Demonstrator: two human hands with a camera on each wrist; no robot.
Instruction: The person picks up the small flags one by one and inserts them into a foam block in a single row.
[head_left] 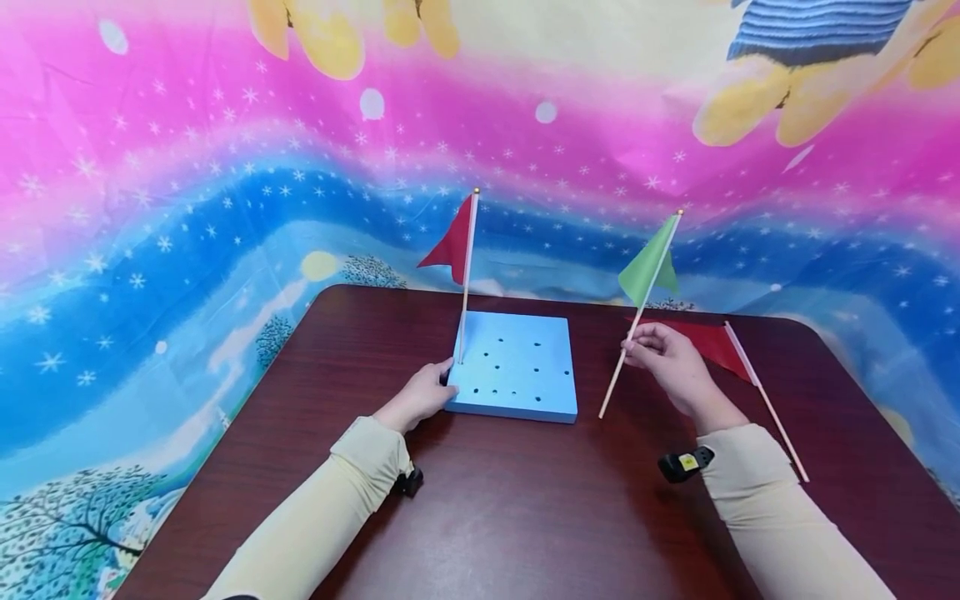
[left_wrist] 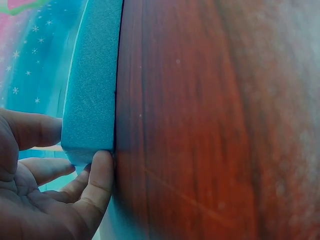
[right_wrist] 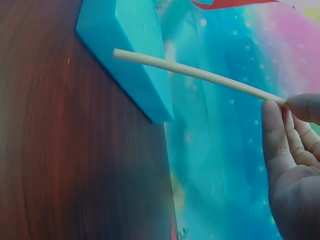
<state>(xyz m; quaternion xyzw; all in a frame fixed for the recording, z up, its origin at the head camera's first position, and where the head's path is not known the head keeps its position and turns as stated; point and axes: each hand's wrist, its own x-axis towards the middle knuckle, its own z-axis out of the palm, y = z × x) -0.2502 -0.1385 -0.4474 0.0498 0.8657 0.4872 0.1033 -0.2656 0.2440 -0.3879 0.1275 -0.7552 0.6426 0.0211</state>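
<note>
A blue block (head_left: 551,329) with several small holes in its top lies on the table. My left hand (head_left: 420,396) grips its near left side, thumb on top and the other fingers along the edge (left_wrist: 92,105). Upright in a hole near the block's left edge is a small red flag (head_left: 453,248). To the right of the block, my right hand (head_left: 671,367) pinches the wooden stick of a green flag (head_left: 649,263). That stick tilts, its top leaning right; its bare lower end (right_wrist: 122,54) points down toward the block and is apart from it.
Another red flag (head_left: 712,343) lies on the dark wooden table (head_left: 450,517) to the right, partly behind my right hand, its stick reaching toward the front. A colourful printed cloth (head_left: 225,192) hangs behind the table.
</note>
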